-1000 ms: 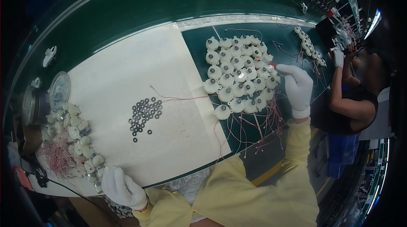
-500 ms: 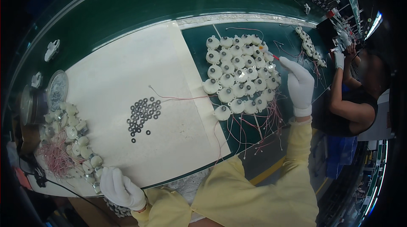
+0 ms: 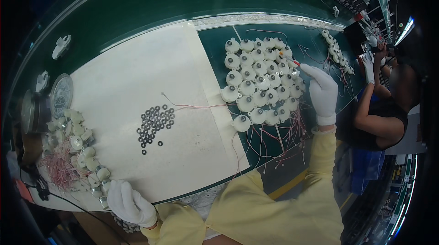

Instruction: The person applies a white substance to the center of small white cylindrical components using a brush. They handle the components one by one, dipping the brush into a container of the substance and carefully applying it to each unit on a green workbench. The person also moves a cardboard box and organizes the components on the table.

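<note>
My gloved right hand [image 3: 323, 90] pinches a slim tool with a red shaft [image 3: 296, 63] and an orange end, like a small brush. Its tip is over the far right part of a block of round white geared motors [image 3: 247, 87]. These sit close together, dark hubs up, with red and white wires trailing toward me. My gloved left hand [image 3: 131, 203] rests at the near left table edge, fingers loosely bent and nothing visible in them. Beside it lies a heap of similar motors [image 3: 89, 162] with tangled pink wires [image 3: 59, 172]. Small black rings [image 3: 155, 121] are scattered on the pale sheet [image 3: 183, 71].
At the left stand a round clear container [image 3: 61, 95] and a dark round tin [image 3: 31, 112]. White parts [image 3: 61, 46] lie on the green surface behind. A row of motors [image 3: 337, 52] stretches along the far right, near a co-worker's gloved hand [image 3: 367, 67].
The view has shifted slightly. The tool's orange tip has moved a little toward me over the motors. My left hand stays in place, while the co-worker's arms have shifted.
</note>
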A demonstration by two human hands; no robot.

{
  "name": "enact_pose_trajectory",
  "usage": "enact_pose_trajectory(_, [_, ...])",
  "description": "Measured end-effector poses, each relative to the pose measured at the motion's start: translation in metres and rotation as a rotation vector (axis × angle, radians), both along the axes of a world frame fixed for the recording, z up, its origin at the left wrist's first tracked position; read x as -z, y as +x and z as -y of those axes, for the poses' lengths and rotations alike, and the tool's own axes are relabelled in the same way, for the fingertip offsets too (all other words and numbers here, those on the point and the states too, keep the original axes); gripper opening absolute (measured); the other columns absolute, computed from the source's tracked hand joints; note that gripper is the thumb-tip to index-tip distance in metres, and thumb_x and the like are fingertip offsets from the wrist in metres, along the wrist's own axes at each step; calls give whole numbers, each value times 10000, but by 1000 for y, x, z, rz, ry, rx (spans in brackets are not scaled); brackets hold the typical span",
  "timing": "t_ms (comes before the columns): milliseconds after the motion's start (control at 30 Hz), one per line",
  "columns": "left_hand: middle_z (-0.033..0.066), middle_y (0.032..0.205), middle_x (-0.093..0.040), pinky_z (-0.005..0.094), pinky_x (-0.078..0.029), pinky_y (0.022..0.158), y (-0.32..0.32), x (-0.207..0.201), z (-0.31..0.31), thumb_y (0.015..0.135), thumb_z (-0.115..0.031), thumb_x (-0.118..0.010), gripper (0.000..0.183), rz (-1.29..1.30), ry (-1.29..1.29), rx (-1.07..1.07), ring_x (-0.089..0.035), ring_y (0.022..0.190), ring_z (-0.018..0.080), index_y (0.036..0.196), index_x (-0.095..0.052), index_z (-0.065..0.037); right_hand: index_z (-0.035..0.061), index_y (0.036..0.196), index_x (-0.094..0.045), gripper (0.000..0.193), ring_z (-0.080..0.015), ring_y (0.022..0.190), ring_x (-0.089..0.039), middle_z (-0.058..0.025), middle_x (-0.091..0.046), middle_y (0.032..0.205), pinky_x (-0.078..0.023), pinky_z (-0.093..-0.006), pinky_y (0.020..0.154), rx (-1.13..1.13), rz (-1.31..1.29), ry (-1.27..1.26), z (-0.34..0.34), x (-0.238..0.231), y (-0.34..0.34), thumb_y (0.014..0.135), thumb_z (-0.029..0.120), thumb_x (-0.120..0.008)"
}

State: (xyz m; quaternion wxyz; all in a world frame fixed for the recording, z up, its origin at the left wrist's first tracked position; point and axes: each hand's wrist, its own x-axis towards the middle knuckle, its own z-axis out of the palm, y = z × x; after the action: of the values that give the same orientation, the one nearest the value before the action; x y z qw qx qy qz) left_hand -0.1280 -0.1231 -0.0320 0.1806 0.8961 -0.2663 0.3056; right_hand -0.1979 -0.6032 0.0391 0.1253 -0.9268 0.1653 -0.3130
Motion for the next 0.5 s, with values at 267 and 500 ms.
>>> enact_pose_trajectory(267, [156,1104,-622,464,-448,900,0,0,0,880,-24,-516,250,-6,6,-13,-584,1054,378,1110,-609,7,90,1017,-733,364,-261,845,-670,-106,-715,941,-477,-338,758,5,-11,-123,4,3,-2,756,-69,-534])
enact_pose_trajectory(500, [153,1106,-623,463,-449,904,0,1,0,891,-36,-512,242,-1,4,-16,-584,1059,374,1108,-611,4,70,1044,-730,370,-221,839,-691,-109,-729,945,-489,-305,786,28,31,21,2,2,-5,770,-47,-510])
